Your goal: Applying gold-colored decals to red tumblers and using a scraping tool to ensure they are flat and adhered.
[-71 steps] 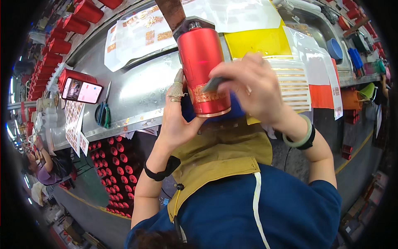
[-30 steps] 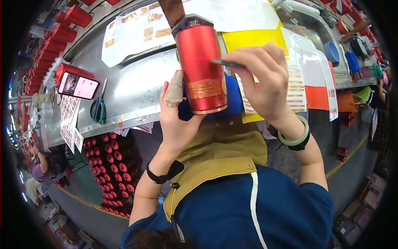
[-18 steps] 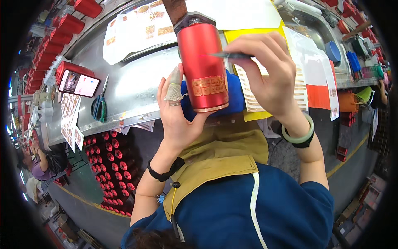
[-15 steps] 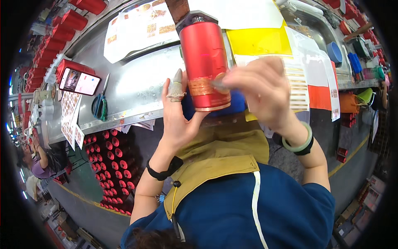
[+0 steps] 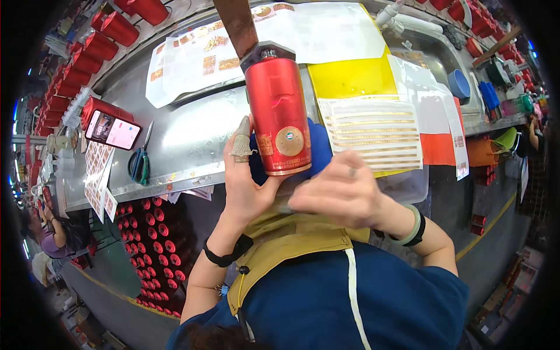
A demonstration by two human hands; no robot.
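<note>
A red bottle (image 5: 275,99) with a gold lower rim hangs neck-away from a metal holder (image 5: 269,52). Its lower side carries a round gold emblem (image 5: 290,142) and patterned gold labels. My left hand (image 5: 248,189) grips the bottle's lower left, fingers along its side and thumb by the base. A pale ribbed cover sits on one of its fingers. Just below and right of the bottle, apart from it, my right hand (image 5: 341,192) is blurred with fingers curled in. Whether it holds anything is hidden. Blue material (image 5: 318,146) lies behind the bottle.
Sheets of gold-striped stickers (image 5: 373,137) lie right, over a yellow sheet (image 5: 353,76). A phone (image 5: 112,130) leans against a red bottle at left, near scissors (image 5: 140,166). Several red bottles (image 5: 154,239) stand below the bench's left edge. A blue cup (image 5: 458,84) is far right.
My right hand has moved from the bottle's label area down toward me. The bottle has turned slightly, so its round emblem now faces up uncovered. My left hand stays on it.
</note>
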